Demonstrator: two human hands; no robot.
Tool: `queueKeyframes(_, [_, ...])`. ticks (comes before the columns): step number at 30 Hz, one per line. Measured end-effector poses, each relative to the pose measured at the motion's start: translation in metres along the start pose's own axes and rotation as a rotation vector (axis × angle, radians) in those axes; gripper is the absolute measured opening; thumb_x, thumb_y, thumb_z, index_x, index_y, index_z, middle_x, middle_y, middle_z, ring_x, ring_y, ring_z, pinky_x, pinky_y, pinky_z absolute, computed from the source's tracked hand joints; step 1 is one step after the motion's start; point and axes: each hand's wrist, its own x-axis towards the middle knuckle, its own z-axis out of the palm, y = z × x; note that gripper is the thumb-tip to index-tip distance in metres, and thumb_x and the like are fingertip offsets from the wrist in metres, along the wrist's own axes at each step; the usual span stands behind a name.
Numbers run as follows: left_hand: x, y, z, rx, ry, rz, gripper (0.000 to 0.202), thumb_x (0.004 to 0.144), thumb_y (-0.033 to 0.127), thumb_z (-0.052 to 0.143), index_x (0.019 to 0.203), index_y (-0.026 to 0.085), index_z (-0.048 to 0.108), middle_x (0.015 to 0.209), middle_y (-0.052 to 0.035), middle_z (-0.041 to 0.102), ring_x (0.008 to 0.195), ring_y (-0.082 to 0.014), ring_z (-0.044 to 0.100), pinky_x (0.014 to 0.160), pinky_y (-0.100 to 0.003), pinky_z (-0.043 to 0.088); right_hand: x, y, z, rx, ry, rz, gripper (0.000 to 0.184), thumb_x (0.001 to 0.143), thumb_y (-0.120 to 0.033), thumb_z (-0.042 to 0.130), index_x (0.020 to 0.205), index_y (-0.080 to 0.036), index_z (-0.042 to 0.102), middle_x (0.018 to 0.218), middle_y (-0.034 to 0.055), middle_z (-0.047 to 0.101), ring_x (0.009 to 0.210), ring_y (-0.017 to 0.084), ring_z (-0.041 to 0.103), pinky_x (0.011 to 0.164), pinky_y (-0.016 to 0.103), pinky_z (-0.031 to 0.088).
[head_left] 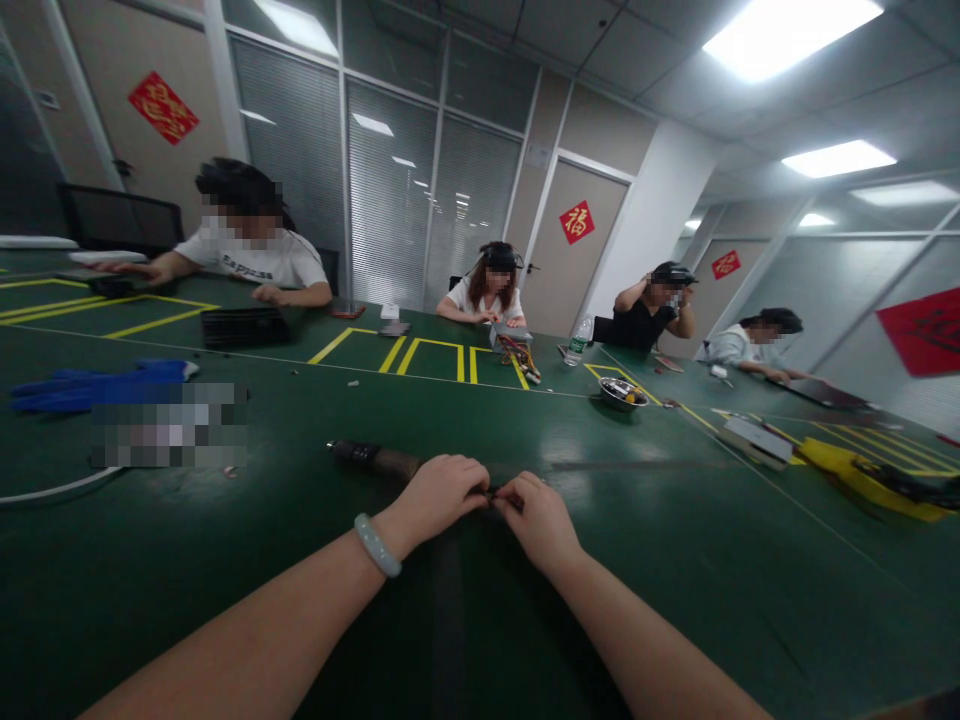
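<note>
My left hand [441, 492], with a pale bracelet [377, 546] on its wrist, is closed in a pinch. Facing it, my right hand [541, 522] is pinched shut too. The fingertips of both meet at a small dark piece [492, 495] just over the green table [315, 610]; fingers cover most of it, and its kind does not show. Beyond my left hand lies a dark, pen-shaped tool with a metal tip [367, 456], like an electric screwdriver, its near end partly behind that hand.
Left lie blue gloves [105, 386] and a white cable [64, 490]. Ahead stand a metal bowl [622, 394], a water bottle [578, 343] and a metal box with coloured wires [510, 340]. A white box [756, 442] and yellow bag [862, 478] lie right. Several people sit opposite.
</note>
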Motion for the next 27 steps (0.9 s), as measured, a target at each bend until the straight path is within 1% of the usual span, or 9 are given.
queueKeyframes(4, [0.0005,0.0001,0.0008,0.027,-0.004,0.000,0.014,0.084,0.032,0.067,0.089,0.023,0.059,0.089,0.0011,0.062,0.086,-0.0182,0.057,0.077,-0.031,0.040,0.0005,-0.0004,0.0018,0.027,0.021,0.030,0.003,0.084,-0.023,0.061,0.085,-0.023,0.065,0.083,-0.0014,0.060,0.076,0.013,0.057,0.070,0.026,0.042])
queueKeyframes(8, [0.0005,0.0015,-0.0002,0.052,-0.003,0.021,0.014,0.085,0.033,0.066,0.090,0.022,0.059,0.091,-0.0001,0.062,0.089,-0.0190,0.057,0.078,-0.031,0.040,0.0008,0.0006,0.0035,0.027,0.029,0.031,0.003,0.084,-0.022,0.062,0.084,-0.023,0.065,0.082,-0.0015,0.060,0.076,0.013,0.057,0.069,0.026,0.042])
queueKeyframes(14, [-0.0008,0.0043,-0.0020,0.056,0.009,0.015,0.007,0.086,0.023,0.060,0.093,0.023,0.059,0.093,-0.0006,0.062,0.090,-0.0188,0.057,0.079,-0.032,0.040,0.0027,0.0034,0.0043,0.027,0.043,0.044,0.004,0.083,-0.019,0.061,0.083,-0.022,0.065,0.082,-0.0008,0.060,0.075,0.013,0.057,0.069,0.025,0.042])
queueKeyframes(16, [-0.0010,0.0045,-0.0017,0.047,0.009,0.006,0.007,0.086,0.022,0.060,0.093,0.022,0.059,0.093,-0.0007,0.062,0.090,-0.0187,0.057,0.080,-0.032,0.041,0.0034,0.0034,0.0040,0.028,0.037,0.042,0.004,0.083,-0.019,0.061,0.083,-0.022,0.064,0.082,-0.0005,0.060,0.076,0.013,0.057,0.069,0.025,0.043])
queueKeyframes(22, [-0.0019,0.0050,-0.0021,0.037,0.014,-0.021,0.006,0.086,0.025,0.059,0.091,0.022,0.059,0.092,-0.0012,0.061,0.089,-0.0189,0.057,0.080,-0.032,0.041,0.0034,0.0018,0.0021,0.017,0.005,0.070,0.005,0.084,-0.022,0.060,0.083,-0.021,0.065,0.083,0.0006,0.061,0.075,0.013,0.058,0.069,0.026,0.044])
queueKeyframes(27, [-0.0018,0.0050,-0.0035,0.041,0.008,-0.004,0.006,0.088,0.028,0.058,0.090,0.022,0.059,0.091,-0.0006,0.061,0.088,-0.0186,0.057,0.078,-0.032,0.041,0.0022,0.0001,0.0002,0.030,-0.004,0.054,0.005,0.083,-0.021,0.060,0.083,-0.021,0.065,0.083,0.0002,0.061,0.075,0.014,0.058,0.069,0.026,0.044])
